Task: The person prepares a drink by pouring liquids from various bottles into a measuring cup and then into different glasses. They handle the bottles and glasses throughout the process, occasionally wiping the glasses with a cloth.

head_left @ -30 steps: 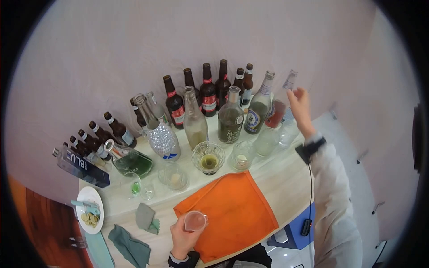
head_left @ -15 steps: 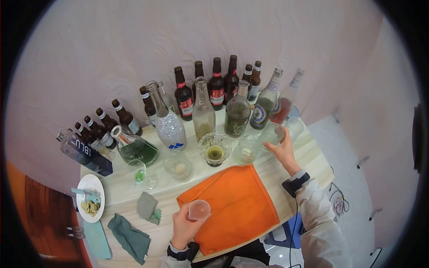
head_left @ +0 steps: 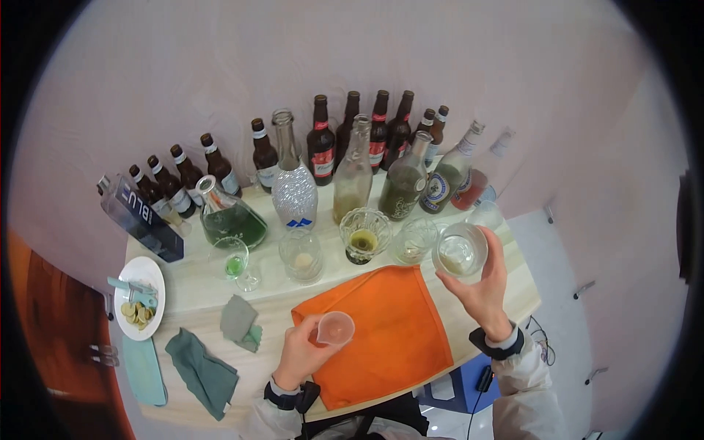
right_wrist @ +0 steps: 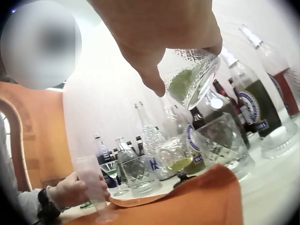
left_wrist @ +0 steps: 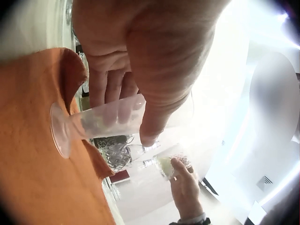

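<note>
Left grip (head_left: 299, 357) round a clear plastic cup (head_left: 336, 328), right grip (head_left: 484, 292) round a patterned tumbler (head_left: 460, 250).
The cup is held over the orange cloth (head_left: 392, 334); the tumbler is up off the pale surface (head_left: 515, 275); beyond them stand a fluted glass (head_left: 350, 229) of yellowish liquid (head_left: 363, 240) and brown bottles (head_left: 321, 143).

The measuring cup (head_left: 336, 329) is smooth, translucent plastic with a faint sheen, while the held tumbler (head_left: 460, 253) is clear, shiny glass, its sides ridged by a cut pattern. The orange cloth (head_left: 381, 330) is matt and slightly napped, the dark green cloth (head_left: 202, 374) equally dull and soft-looking; the silver bottle (head_left: 295, 193) glitters with a rough, sparkling coat, and the brown bottles (head_left: 321, 141) are slick glass bearing paper-like labels (head_left: 323, 163). The counter (head_left: 513, 282) shows pale wood grain, though whether real timber or laminate is hard to tell from this view.
</note>
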Motion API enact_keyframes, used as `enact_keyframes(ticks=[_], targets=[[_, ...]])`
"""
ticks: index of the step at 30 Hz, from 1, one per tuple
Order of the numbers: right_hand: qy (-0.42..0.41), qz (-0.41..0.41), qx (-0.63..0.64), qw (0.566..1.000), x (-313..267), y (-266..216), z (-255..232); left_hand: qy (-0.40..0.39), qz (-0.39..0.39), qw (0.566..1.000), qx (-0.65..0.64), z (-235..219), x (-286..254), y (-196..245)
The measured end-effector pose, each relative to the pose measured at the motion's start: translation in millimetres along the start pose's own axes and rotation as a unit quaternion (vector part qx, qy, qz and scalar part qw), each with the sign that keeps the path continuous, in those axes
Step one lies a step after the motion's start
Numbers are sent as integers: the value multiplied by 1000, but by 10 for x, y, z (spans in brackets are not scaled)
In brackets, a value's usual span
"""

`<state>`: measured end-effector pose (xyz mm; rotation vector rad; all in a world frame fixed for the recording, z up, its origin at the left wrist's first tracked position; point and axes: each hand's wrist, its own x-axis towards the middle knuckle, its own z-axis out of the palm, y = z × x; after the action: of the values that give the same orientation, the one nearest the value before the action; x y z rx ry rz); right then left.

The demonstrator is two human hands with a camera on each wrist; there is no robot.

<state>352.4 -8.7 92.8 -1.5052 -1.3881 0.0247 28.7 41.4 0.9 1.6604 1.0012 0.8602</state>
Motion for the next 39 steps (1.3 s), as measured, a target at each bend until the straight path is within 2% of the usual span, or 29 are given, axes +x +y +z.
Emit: enact_keyframes(ticks=[2, 4, 6, 11, 17, 24, 27, 32, 34, 38, 39], targets=[[-14, -17, 8, 1000, -50, -239, 33, -9, 14, 1000, -19, 0, -10, -1], [-40, -101, -57, 992, -78, -454, 97, -10, 23, 999, -30, 15, -8, -81], [-82, -125, -52, 987, -127, -585, 179, -2, 32, 999, -38, -13, -16, -93], [-171, -184, -47, 967, -219, -710, 457, -23, 64, 996, -54, -35, -8, -91], [-224, -232, -91, 942, -224, -776, 605, -20, 94, 991, -93, -4, -3, -162], [-230, -290, -152, 916, -229, -822, 646, -18, 95, 993, -72, -17, 3, -150], [-242, -322, -175, 899, -208, -822, 653, -4, 121, 990, -75, -13, 12, -157], [-229, -360, -192, 884, -190, -873, 667, -25, 81, 991, -101, -18, 10, -119], [-256, -396, -247, 847, -162, -924, 629, -22, 88, 991, -95, -3, 16, -140], [-272, -419, -281, 819, -172, -977, 586, -1, 122, 988, -96, 33, 23, -189], [-275, -442, -300, 799, -170, -984, 576, 0, 122, 988, -96, 27, 20, -178]])
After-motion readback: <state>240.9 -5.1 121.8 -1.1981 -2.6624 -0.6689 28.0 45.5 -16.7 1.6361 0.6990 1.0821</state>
